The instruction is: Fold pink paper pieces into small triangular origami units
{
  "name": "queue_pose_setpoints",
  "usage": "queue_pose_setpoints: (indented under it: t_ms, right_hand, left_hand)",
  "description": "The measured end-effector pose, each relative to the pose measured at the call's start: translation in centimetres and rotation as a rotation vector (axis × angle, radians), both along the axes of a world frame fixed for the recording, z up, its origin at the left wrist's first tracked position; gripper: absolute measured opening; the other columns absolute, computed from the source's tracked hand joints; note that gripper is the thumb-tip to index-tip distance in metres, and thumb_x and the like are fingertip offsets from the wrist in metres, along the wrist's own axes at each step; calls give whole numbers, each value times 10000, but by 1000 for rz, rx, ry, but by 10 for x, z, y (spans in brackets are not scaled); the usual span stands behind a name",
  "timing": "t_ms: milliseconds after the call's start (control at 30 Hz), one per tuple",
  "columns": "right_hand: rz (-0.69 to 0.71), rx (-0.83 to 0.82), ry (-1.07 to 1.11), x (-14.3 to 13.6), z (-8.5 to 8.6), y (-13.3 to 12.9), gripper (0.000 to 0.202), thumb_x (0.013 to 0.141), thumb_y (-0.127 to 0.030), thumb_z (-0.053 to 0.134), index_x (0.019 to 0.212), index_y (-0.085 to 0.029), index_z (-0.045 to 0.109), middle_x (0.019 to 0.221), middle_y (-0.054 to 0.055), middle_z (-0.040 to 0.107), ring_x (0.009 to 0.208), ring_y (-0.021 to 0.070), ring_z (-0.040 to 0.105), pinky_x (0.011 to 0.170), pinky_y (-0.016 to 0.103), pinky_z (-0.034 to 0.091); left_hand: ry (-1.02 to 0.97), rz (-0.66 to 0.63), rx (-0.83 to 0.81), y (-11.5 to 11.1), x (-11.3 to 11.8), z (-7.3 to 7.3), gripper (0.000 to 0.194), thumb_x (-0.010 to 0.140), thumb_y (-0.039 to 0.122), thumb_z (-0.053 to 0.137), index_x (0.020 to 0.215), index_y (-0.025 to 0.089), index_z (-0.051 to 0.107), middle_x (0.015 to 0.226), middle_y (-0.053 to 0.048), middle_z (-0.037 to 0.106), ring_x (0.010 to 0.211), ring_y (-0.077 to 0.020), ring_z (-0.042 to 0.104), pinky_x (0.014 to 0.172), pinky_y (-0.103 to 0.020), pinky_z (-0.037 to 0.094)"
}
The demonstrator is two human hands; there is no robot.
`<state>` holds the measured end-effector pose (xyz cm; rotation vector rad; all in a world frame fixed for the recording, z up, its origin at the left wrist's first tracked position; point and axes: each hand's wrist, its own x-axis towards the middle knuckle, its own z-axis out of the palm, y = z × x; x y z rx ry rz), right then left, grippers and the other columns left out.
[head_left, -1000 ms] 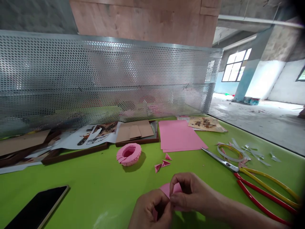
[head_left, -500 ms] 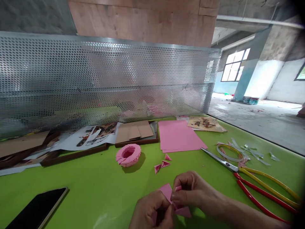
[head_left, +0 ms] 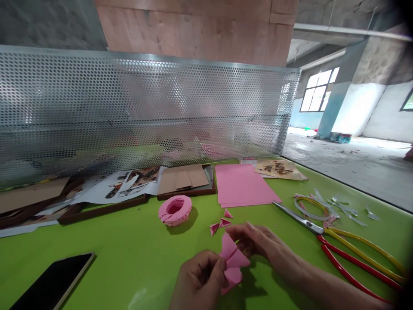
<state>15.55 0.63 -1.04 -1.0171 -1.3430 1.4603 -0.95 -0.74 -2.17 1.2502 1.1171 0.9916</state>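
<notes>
My left hand [head_left: 204,275] pinches a piece of folded pink paper [head_left: 235,258] between thumb and fingers. Creased flaps of the paper fan out to the right, and its left edge is hidden by my fingers. Close behind the paper is my right hand [head_left: 258,243], open, thumb lifted and fingers loosely bent; whether a fingertip touches the paper is hard to see. Just beyond lie a few small folded pink triangles [head_left: 225,222]. A ring of pink folded paper [head_left: 175,210] sits farther back, left of them.
Pink sheets [head_left: 245,185] lie at the back. On the right are large scissors [head_left: 318,229] with red and yellow handles, a tape roll [head_left: 311,208] and clear tape scraps. A phone [head_left: 53,282] lies front left. Wooden trays [head_left: 103,210] stand before a perforated metal panel [head_left: 145,107].
My right hand has let go of the paper and moved slightly up and back, its fingers loosening. Turned in my left hand, the paper now shows its spread flaps.
</notes>
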Motion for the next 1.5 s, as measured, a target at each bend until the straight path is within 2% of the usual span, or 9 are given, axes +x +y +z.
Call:
queue_pose_setpoints:
  t_ms: [133,300,500,667,800,1000,1167,1367,1500]
  right_hand:
    - [143,11,19,-6,-11,0,357,773,-481,577,828,-130,607,722,20,588,614,108,517,552,208,392]
    - [5,-8,22,-12,-26,4,352,760,-466,595,671,-130,540,527,-39,491,430,60,410,419,176,312]
    - [66,44,-98,-7,-12,3,295,750,-385,608,606,-139,530,478,-56,454,414,60,383,409,175,293]
    - [90,58,-113,-6,-14,2,250,715,-329,659,616,-130,544,494,-43,496,439,68,423,417,173,311]
    - [66,48,-84,-5,-16,4,276,697,-352,683,625,-131,534,492,-45,496,430,65,419,412,170,308]
    - [62,57,-99,-5,-13,4,293,711,-373,666,617,-138,520,487,-50,473,421,59,397,409,167,293]
    - [39,81,-104,-7,-14,3,331,746,-422,613,615,-135,511,494,-42,467,430,63,392,414,171,292]
    - [101,103,-32,-7,-14,0,284,763,-377,614,685,-117,528,547,-30,483,489,76,431,466,182,334]
    - [104,125,-61,-8,-14,-2,151,773,-251,603,761,-111,549,622,-19,501,549,85,448,505,188,351]
  left_hand:
    - [-56,73,2,4,-3,4,320,628,436,688,538,140,604,442,43,529,419,-85,431,427,-191,312]
    - [-158,-2,-81,3,-2,4,316,606,446,705,548,143,637,463,24,580,419,-82,444,411,-184,308]
    - [-308,-89,-178,6,-4,4,292,597,404,734,541,126,665,492,8,582,467,-93,473,485,-209,381]
    - [-279,-180,-226,7,-1,14,200,670,300,707,666,100,702,549,-24,627,480,-86,476,489,-198,361]
    - [-298,-169,-231,6,-1,15,219,696,316,681,691,98,706,527,-3,579,509,-102,491,521,-214,378]
    - [-294,-164,-239,7,-3,8,236,705,345,667,682,115,710,527,-5,578,487,-92,455,510,-220,373]
    - [-299,-181,-226,10,-1,1,330,605,452,708,668,128,720,491,11,558,441,-72,398,488,-217,355]
    - [-238,-157,-193,10,-1,4,329,558,436,745,676,130,721,502,9,562,487,-108,460,504,-229,379]
    - [-217,-148,-131,8,-1,9,288,582,399,743,673,126,727,506,1,588,490,-107,472,491,-212,370]
